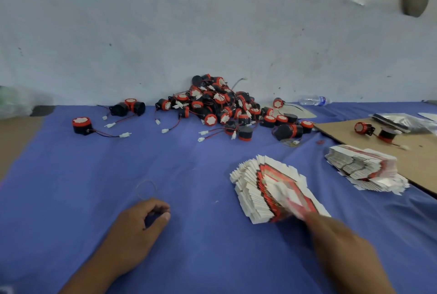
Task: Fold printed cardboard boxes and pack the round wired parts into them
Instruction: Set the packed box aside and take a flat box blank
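A blue cloth covers the table, and the round wired parts lie heaped at its far edge against the pale wall, black bodies with red caps and thin leads ending in white plugs. A few strays sit to the left of the heap, one loose part lying well apart from the rest. Near and right of centre lies a fanned stack of flat printed boxes, white flaps splayed out and red print in the middle. The right hand reaches to the near end of this stack; it is blurred, so I cannot tell whether its fingers hold a box or are merely touching one. The left hand rests on the cloth, near and left, its fingers loosely curled with nothing in them. A thin rubber band lies just beyond it. Further right, a second stack of boxes sits partly on a brown cardboard sheet, which also carries two more parts. A water bottle lies by the wall.
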A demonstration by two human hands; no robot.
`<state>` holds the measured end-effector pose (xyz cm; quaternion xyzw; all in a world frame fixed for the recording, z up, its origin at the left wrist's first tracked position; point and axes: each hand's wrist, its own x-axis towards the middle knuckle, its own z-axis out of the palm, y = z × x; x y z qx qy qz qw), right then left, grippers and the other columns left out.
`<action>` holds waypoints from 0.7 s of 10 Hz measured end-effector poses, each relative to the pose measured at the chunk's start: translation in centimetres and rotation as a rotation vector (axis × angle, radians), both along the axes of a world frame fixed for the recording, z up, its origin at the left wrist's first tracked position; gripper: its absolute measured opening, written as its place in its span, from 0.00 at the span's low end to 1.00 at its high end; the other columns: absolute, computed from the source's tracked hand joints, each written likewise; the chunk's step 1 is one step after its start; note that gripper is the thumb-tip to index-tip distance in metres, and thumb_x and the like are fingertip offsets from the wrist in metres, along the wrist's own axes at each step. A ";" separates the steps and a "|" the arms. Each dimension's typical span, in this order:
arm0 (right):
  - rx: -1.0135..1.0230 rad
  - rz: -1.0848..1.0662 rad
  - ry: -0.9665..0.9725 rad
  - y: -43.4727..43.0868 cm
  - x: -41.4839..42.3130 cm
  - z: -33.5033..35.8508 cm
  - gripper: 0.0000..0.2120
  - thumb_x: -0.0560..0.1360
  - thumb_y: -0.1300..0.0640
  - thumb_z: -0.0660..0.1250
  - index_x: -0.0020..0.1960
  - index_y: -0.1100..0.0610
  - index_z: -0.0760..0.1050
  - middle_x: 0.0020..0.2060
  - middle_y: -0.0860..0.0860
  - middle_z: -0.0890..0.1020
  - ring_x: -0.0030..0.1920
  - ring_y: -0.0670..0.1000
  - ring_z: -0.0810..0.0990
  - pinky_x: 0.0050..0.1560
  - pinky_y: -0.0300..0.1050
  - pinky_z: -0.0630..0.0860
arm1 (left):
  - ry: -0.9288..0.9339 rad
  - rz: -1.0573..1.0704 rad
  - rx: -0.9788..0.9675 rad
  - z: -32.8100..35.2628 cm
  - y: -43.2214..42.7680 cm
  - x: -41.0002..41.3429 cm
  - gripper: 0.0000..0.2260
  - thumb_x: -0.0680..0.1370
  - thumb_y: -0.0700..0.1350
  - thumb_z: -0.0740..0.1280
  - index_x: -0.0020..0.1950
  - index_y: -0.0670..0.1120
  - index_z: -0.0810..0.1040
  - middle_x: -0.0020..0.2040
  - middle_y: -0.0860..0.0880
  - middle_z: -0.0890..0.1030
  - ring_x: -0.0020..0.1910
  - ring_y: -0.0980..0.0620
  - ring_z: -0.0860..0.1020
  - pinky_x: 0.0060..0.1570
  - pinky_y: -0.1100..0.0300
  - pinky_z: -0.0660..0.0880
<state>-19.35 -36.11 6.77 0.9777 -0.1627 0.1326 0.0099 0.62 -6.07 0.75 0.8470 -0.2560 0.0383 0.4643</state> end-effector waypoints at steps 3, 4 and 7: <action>-0.119 0.104 -0.594 -2.2 0.6 2.6 0.09 0.70 0.65 0.64 0.41 0.59 0.84 0.40 0.57 0.85 0.38 0.60 0.83 0.43 0.53 0.76 | -0.007 0.005 -0.042 0.4 -0.3 -0.5 0.06 0.76 0.40 0.71 0.47 0.52 0.82 0.44 0.62 0.83 0.46 0.66 0.80 0.47 0.75 0.72; -0.106 0.266 -0.417 -0.7 2.9 -1.5 0.14 0.66 0.64 0.71 0.43 0.46 0.81 0.44 0.47 0.83 0.34 0.54 0.85 0.32 0.46 0.81 | -0.042 -0.017 -0.031 0.5 -0.2 -0.6 0.07 0.76 0.40 0.72 0.46 0.53 0.81 0.45 0.65 0.82 0.46 0.64 0.80 0.47 0.72 0.74; 0.255 0.130 -0.757 2.8 6.5 5.1 0.10 0.78 0.48 0.68 0.39 0.48 0.81 0.29 0.43 0.80 0.33 0.41 0.80 0.37 0.26 0.70 | -0.064 0.100 -0.197 0.4 -0.6 -0.4 0.06 0.77 0.41 0.71 0.49 0.53 0.82 0.46 0.62 0.83 0.47 0.60 0.81 0.49 0.71 0.75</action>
